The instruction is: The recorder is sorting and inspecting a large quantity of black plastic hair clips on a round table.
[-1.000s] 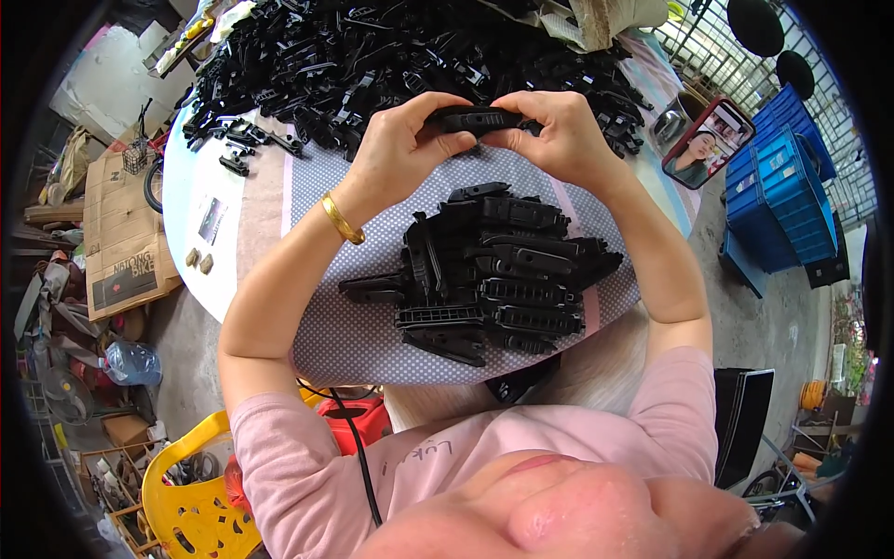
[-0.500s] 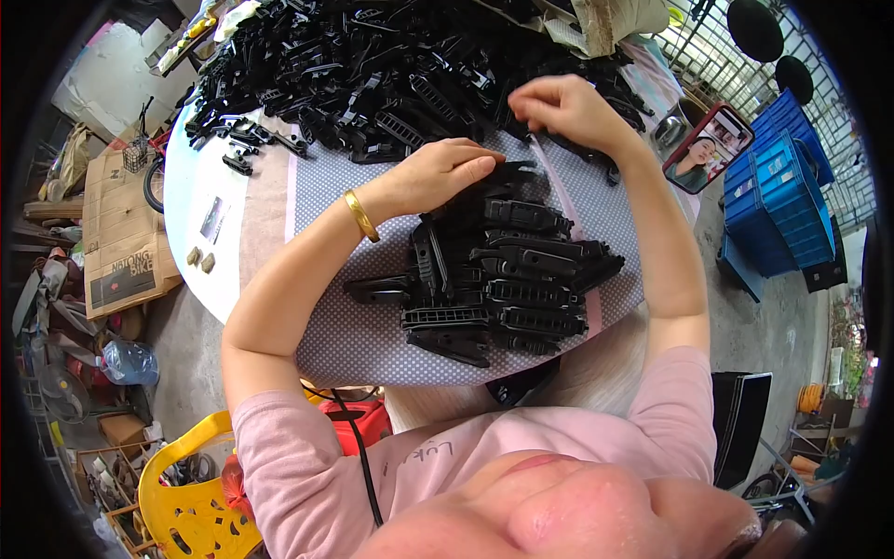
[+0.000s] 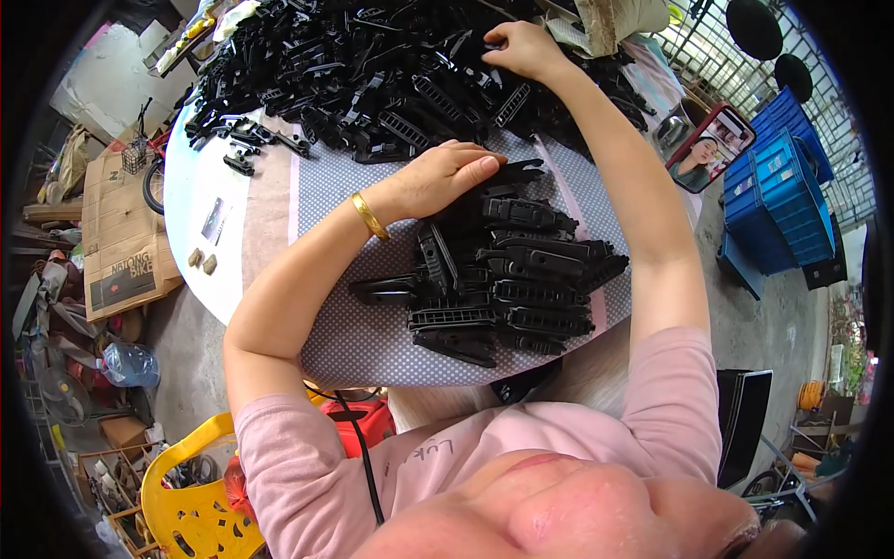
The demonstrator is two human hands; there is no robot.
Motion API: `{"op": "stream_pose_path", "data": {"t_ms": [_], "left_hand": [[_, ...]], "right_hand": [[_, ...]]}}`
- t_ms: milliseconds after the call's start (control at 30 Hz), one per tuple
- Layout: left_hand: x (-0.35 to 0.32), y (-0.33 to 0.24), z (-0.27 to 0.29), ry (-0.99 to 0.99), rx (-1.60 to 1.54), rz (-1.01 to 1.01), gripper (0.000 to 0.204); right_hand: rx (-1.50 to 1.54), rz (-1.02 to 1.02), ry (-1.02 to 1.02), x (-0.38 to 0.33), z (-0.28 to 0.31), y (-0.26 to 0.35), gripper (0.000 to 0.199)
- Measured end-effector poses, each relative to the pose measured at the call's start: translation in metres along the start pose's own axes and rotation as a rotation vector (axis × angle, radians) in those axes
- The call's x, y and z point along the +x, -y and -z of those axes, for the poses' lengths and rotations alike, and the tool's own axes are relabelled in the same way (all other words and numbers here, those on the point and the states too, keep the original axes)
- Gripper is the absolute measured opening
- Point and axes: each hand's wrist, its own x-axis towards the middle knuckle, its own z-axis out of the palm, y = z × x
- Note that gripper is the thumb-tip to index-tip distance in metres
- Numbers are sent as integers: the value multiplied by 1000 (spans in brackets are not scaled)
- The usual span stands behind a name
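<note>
My left hand (image 3: pixel 443 179) lies with fingers and thumb stretched out over the upper left of a group of black plastic parts (image 3: pixel 538 261). These parts are long and ribbed, laid roughly in stacked rows close to me. A dark piece (image 3: pixel 521 170) sticks out beyond the left fingertips; what lies beneath the palm is hidden. Farther off, my right hand (image 3: pixel 526 51) is at the large heap of similar black parts (image 3: pixel 363 84). Its fingers are curled toward the thumb, and whatever is between them is too dark to make out.
A phone (image 3: pixel 710 149) stands beside a metal cup (image 3: pixel 672 129) at the table's right. Blue crates (image 3: pixel 778 205) are on the floor beyond. A few loose parts (image 3: pixel 240 154) and two small brown lumps (image 3: pixel 202 260) lie left. A yellow chair (image 3: pixel 200 494) is at lower left.
My right hand has moved away from me and slightly left, deeper over the heap, uncovering a ribbed part there. My left hand has stayed nearly in place.
</note>
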Motion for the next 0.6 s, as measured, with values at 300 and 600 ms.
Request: {"op": "stream_pose_path", "data": {"t_ms": [300, 600], "left_hand": [[-1, 2, 0, 7, -80, 6, 57], [-2, 6, 2, 42, -134, -37, 55]], "right_hand": [[778, -320, 6, -68, 52, 1, 30], [1909, -398, 133, -96, 61, 0, 28]]}}
